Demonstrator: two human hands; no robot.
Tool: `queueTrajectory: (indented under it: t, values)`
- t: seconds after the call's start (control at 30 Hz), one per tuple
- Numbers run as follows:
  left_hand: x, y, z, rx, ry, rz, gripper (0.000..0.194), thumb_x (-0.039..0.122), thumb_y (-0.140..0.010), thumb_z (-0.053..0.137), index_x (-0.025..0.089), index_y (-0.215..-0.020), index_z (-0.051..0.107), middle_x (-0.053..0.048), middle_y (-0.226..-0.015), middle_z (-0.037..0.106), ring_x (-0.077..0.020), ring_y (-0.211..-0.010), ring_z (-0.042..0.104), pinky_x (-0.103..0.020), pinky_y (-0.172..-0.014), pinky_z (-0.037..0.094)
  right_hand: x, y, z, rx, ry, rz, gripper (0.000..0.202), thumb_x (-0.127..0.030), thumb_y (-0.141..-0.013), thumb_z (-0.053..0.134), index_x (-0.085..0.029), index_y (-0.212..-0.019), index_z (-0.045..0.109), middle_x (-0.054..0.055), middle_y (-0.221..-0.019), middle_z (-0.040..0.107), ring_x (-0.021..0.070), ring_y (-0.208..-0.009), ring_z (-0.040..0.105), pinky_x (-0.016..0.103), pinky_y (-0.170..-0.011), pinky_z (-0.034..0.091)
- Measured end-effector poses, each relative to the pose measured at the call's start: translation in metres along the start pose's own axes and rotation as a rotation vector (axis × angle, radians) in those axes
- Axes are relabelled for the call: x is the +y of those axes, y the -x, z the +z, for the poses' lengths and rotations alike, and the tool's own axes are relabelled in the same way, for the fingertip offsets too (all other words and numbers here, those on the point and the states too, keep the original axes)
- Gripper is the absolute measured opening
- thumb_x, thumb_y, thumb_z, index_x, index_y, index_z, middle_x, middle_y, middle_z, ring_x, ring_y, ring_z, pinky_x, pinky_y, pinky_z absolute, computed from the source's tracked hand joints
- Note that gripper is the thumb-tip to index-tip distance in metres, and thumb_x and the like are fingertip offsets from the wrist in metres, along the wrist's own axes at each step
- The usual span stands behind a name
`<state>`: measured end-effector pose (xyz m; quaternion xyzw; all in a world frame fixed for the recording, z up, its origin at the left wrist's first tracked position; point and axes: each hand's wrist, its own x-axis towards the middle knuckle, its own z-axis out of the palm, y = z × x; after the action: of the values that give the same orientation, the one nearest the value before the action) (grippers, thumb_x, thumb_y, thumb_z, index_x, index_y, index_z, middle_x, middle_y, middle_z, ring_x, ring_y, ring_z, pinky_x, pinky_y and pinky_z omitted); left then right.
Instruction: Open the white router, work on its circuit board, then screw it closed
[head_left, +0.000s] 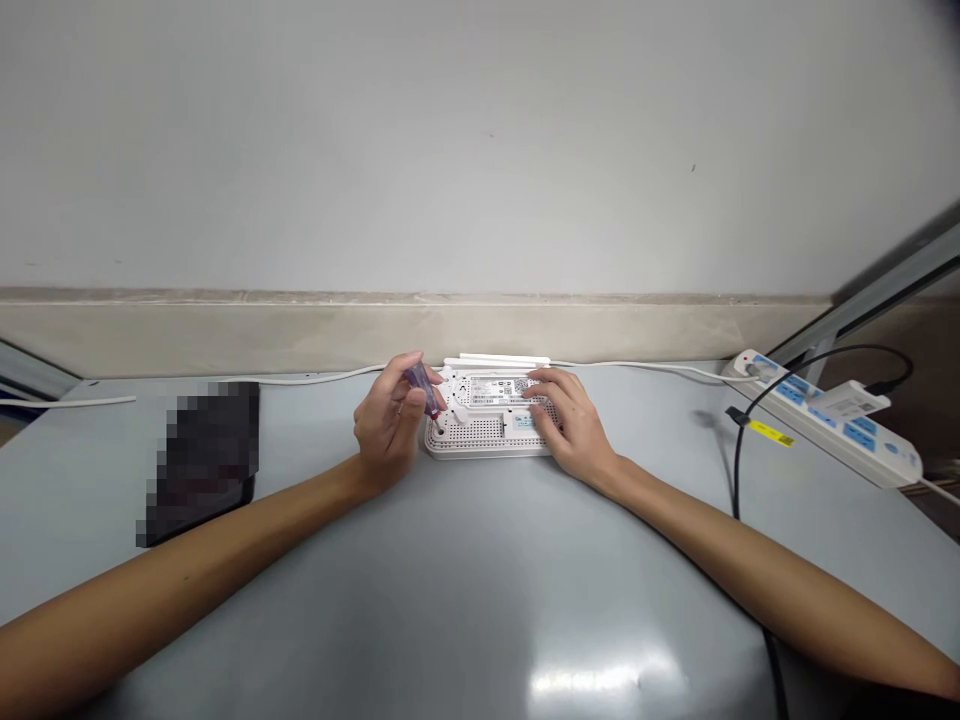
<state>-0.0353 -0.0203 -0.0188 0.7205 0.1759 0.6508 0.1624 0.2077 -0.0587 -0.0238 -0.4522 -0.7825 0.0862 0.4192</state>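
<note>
Nearest me, the grey tabletop (420, 580) caught a bright patch of glare, and to its right a black cable (736, 480) ran from the near edge, passing under my right forearm and on toward the far right. On the left, beyond my left forearm, lay a dark flat object (206, 460), blurred into blocks so that I cannot tell what it was. Further in, at the middle, my left hand (386, 425) was curled closed around the purple, see-through handle of a screwdriver (424, 388), which leaned with its tip down at the round hole in the near left corner of a white router (487, 412). My right hand (574, 425) gripped nothing; it lay half open, fingers bent and parted, over the right end of the router. The router sat at the far middle of the table, its vented, labelled face up, with a white antenna (504, 360) along its far edge. At the far right stood a white power strip (825, 420) with a white adapter (851, 400) plugged in, and near it a yellow tag (771, 433) hung on the black cable. Behind everything, a white cable (637, 366) trailed along the foot of the pale wall (450, 150).
</note>
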Motion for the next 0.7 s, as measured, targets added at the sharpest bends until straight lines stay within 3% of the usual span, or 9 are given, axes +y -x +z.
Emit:
queueTrajectory:
  t: [0.27,0.47,0.6,0.7]
  values:
    - [-0.0039,0.0039,-0.0039,-0.005,-0.079,0.0,0.039,0.028,-0.095,0.055,0.027,-0.134,0.051,-0.002,-0.086,0.063,-0.0118,-0.067,0.065,-0.027,-0.058,0.059,0.001,-0.0003,0.0005,0.008,0.001,-0.019,0.018,-0.022,-0.095,0.043,-0.023,-0.104,0.059,0.01,-0.12,0.057,0.0256,-0.118,0.049,0.048,-0.1,0.042]
    - [-0.0087,0.006,-0.0056,0.042,-0.205,0.046,0.048,0.029,-0.083,0.072,0.031,-0.128,0.056,0.003,-0.078,0.061,-0.0119,-0.066,0.063,-0.029,-0.059,0.06,0.0017,0.0002,-0.0003,0.005,0.009,-0.028,0.019,-0.022,-0.094,0.043,-0.023,-0.104,0.059,0.01,-0.12,0.058,0.0255,-0.119,0.049,0.048,-0.101,0.041]
    - [-0.0064,0.0054,-0.0025,0.052,-0.132,0.043,0.036,0.036,-0.095,0.055,0.03,-0.13,0.054,-0.002,-0.088,0.065,-0.0144,-0.075,0.066,-0.032,-0.065,0.06,0.0029,0.0007,-0.0003,0.0,0.012,-0.022,0.019,-0.023,-0.094,0.043,-0.024,-0.105,0.059,0.009,-0.12,0.058,0.0256,-0.119,0.05,0.048,-0.101,0.041]
    - [0.0007,0.0031,0.0008,0.036,-0.088,0.007,0.035,0.032,-0.101,0.042,0.025,-0.133,0.053,-0.007,-0.104,0.068,-0.0155,-0.08,0.068,-0.032,-0.064,0.06,0.003,0.0006,0.0,0.005,0.012,-0.019,0.019,-0.023,-0.094,0.043,-0.024,-0.104,0.059,0.009,-0.12,0.058,0.0255,-0.118,0.05,0.048,-0.101,0.041]
